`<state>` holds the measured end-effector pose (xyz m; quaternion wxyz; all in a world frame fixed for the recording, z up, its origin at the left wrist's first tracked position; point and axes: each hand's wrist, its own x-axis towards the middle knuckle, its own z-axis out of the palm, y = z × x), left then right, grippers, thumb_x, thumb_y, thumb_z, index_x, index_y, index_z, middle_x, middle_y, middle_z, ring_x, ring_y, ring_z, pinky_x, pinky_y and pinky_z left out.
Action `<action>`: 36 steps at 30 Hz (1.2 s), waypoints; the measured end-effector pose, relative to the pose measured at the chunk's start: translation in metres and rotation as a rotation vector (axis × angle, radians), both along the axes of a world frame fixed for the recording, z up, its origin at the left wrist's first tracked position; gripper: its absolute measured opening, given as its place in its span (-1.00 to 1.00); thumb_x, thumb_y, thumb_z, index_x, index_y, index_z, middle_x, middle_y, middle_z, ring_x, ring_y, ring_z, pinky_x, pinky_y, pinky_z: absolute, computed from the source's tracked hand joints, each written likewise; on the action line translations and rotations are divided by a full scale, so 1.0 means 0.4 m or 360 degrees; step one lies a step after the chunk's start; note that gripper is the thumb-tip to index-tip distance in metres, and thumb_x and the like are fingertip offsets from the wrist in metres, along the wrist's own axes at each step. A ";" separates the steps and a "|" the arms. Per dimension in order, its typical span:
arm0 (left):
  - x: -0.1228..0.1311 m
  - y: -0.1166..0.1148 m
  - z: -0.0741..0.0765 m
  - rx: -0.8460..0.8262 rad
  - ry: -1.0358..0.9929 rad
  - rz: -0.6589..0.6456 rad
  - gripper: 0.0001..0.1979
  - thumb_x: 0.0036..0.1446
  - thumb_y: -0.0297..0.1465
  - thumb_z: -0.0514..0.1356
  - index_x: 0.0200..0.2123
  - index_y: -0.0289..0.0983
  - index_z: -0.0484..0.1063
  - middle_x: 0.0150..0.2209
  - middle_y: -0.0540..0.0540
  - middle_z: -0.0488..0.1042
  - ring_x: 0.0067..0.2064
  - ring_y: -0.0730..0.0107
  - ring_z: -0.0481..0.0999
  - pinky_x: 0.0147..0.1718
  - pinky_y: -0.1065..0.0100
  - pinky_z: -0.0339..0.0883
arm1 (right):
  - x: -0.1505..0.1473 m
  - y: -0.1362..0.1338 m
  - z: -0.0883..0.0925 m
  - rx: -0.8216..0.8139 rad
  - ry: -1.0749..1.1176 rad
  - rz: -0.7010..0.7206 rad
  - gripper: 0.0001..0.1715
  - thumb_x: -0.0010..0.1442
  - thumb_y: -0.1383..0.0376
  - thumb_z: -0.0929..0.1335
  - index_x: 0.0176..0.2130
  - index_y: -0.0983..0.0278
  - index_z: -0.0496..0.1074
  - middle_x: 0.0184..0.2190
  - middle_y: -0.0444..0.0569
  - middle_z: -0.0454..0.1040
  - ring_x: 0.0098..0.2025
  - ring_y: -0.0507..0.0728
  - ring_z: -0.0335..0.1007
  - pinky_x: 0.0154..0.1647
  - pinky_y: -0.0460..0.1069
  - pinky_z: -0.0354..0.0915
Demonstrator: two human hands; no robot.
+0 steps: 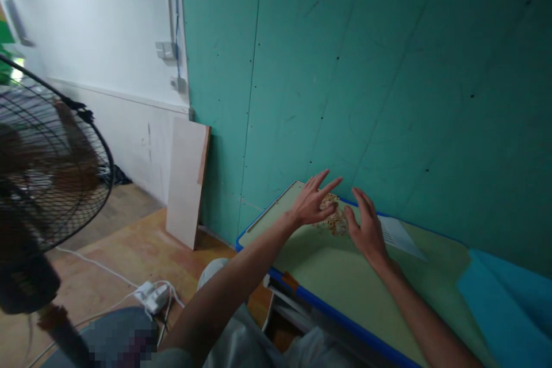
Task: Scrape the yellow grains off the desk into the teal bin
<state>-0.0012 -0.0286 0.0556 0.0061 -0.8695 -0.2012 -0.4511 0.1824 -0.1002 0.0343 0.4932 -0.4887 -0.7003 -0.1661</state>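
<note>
Blue-edged table [340,282] along wall [366,69] | left hand [311,202] wide | right hand [367,232] wide | speckled bundle [337,223] between

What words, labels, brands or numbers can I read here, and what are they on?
No text can be read.
White sheet of paper on the table: rows of dark print, too small and blurred to read.
Fan housing: any marking is too dark and blurred to make out.
Green wall: dots and faint lines, no words that I can see.
</note>
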 end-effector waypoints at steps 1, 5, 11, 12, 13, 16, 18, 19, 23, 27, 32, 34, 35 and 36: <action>-0.004 0.009 -0.005 -0.0040 -0.0001 0.0029 -0.27 0.22 -0.15 0.14 0.39 -0.13 -0.03 0.44 -0.41 -0.09 0.46 -0.05 -0.05 0.34 -0.11 0.02 | 0.006 0.004 -0.007 -0.0055 -0.0018 -0.0022 -0.33 0.39 0.06 0.19 0.38 0.22 0.10 0.35 0.14 0.15 0.38 0.24 0.06 0.35 0.23 0.09; -0.005 0.005 -0.006 -0.0179 -0.0096 0.0018 -0.32 0.25 -0.15 0.10 0.38 -0.09 -0.02 0.44 -0.35 -0.05 0.44 0.03 0.04 0.33 -0.01 0.09 | 0.023 0.009 -0.022 -0.0226 0.0020 -0.0095 -0.27 0.39 -0.01 0.15 0.40 0.22 0.05 0.38 0.13 0.11 0.40 0.25 0.01 0.37 0.25 0.05; 0.013 -0.031 0.019 -0.0153 -0.0103 -0.0036 -0.38 0.27 -0.10 0.05 0.34 -0.13 0.10 0.41 -0.33 0.04 0.39 0.07 0.16 0.31 0.00 0.14 | 0.024 -0.001 -0.007 -0.0215 0.0010 -0.0098 -0.23 0.37 -0.05 0.17 0.39 0.26 0.07 0.37 0.16 0.11 0.40 0.26 0.00 0.37 0.24 0.04; 0.016 -0.034 0.021 -0.0146 -0.0094 -0.0042 -0.39 0.28 -0.10 0.05 0.34 -0.14 0.11 0.41 -0.34 0.04 0.39 0.07 0.16 0.31 0.02 0.14 | 0.024 -0.003 -0.005 -0.0209 -0.0005 -0.0092 -0.23 0.36 -0.05 0.18 0.39 0.26 0.07 0.37 0.15 0.11 0.40 0.26 0.00 0.37 0.24 0.03; 0.018 -0.037 0.022 -0.0130 -0.0090 -0.0051 -0.40 0.29 -0.12 0.04 0.33 -0.16 0.12 0.40 -0.35 0.05 0.38 0.07 0.18 0.30 0.04 0.16 | 0.024 -0.004 -0.003 -0.0216 -0.0016 -0.0090 -0.22 0.36 -0.05 0.18 0.39 0.26 0.07 0.38 0.16 0.10 0.40 0.27 -0.01 0.37 0.24 0.02; 0.021 -0.041 0.025 -0.0088 -0.0087 -0.0064 -0.39 0.30 -0.14 0.04 0.35 -0.18 0.07 0.38 -0.36 0.09 0.37 0.08 0.20 0.29 0.05 0.17 | 0.027 -0.005 -0.001 -0.0219 -0.0028 -0.0117 -0.23 0.37 -0.04 0.17 0.40 0.27 0.06 0.37 0.17 0.10 0.40 0.28 0.00 0.36 0.26 0.02; 0.025 -0.043 0.026 -0.0050 -0.0083 -0.0061 -0.40 0.31 -0.16 0.04 0.34 -0.22 0.09 0.36 -0.39 0.09 0.36 0.05 0.20 0.27 0.06 0.21 | 0.029 -0.003 -0.002 -0.0193 -0.0053 -0.0170 -0.25 0.38 -0.04 0.14 0.39 0.26 0.09 0.37 0.16 0.12 0.40 0.28 -0.01 0.37 0.26 0.00; 0.027 -0.043 0.026 -0.0031 -0.0072 -0.0059 -0.41 0.31 -0.17 0.03 0.34 -0.24 0.10 0.36 -0.40 0.09 0.35 0.03 0.22 0.26 0.07 0.23 | 0.030 -0.002 -0.002 -0.0180 -0.0059 -0.0196 -0.25 0.39 -0.04 0.12 0.38 0.27 0.11 0.36 0.17 0.12 0.40 0.27 0.00 0.37 0.24 -0.01; 0.045 -0.037 0.016 0.0044 -0.0002 -0.0007 -0.43 0.31 -0.19 0.04 0.32 -0.26 0.14 0.34 -0.41 0.12 0.33 0.03 0.27 0.23 0.06 0.26 | 0.032 -0.002 -0.001 -0.0172 -0.0033 -0.0277 -0.25 0.38 -0.04 0.13 0.37 0.29 0.16 0.35 0.19 0.15 0.39 0.26 0.03 0.38 0.18 0.00; 0.062 -0.026 0.001 0.0013 0.0156 0.0058 -0.47 0.29 -0.28 0.06 0.30 -0.25 0.17 0.33 -0.43 0.16 0.29 -0.04 0.31 0.17 -0.01 0.33 | 0.035 -0.002 0.000 -0.0182 -0.0016 -0.0302 -0.29 0.38 -0.02 0.14 0.37 0.23 0.15 0.35 0.17 0.14 0.39 0.26 0.03 0.38 0.19 0.01; 0.067 -0.017 -0.004 -0.0061 0.0190 0.0112 -0.48 0.28 -0.32 0.04 0.29 -0.23 0.18 0.33 -0.42 0.15 0.26 -0.10 0.34 0.09 -0.08 0.39 | 0.034 -0.001 0.002 -0.0219 -0.0048 -0.0293 -0.31 0.39 0.02 0.15 0.38 0.23 0.14 0.35 0.18 0.14 0.39 0.25 0.02 0.38 0.19 0.00; 0.065 -0.015 -0.003 -0.0058 0.0179 0.0126 -0.48 0.27 -0.33 0.05 0.29 -0.23 0.19 0.32 -0.41 0.15 0.25 -0.09 0.34 0.07 -0.09 0.41 | 0.033 -0.002 0.004 -0.0225 -0.0069 -0.0280 -0.30 0.38 0.03 0.16 0.37 0.27 0.14 0.34 0.21 0.16 0.38 0.24 0.03 0.38 0.17 0.00; 0.064 -0.014 -0.002 -0.0048 0.0169 0.0120 -0.48 0.27 -0.34 0.05 0.29 -0.24 0.18 0.32 -0.41 0.16 0.26 -0.08 0.34 0.07 -0.08 0.41 | 0.032 -0.002 0.004 -0.0231 -0.0075 -0.0274 -0.30 0.38 0.04 0.17 0.37 0.29 0.15 0.33 0.22 0.16 0.38 0.24 0.04 0.38 0.16 0.01; 0.063 -0.014 -0.001 -0.0039 0.0154 0.0109 -0.48 0.26 -0.35 0.05 0.28 -0.24 0.19 0.30 -0.40 0.17 0.26 -0.07 0.34 0.08 -0.06 0.41 | 0.031 -0.002 0.005 -0.0237 -0.0081 -0.0269 -0.30 0.37 0.04 0.17 0.36 0.30 0.15 0.32 0.23 0.17 0.37 0.24 0.05 0.38 0.15 0.01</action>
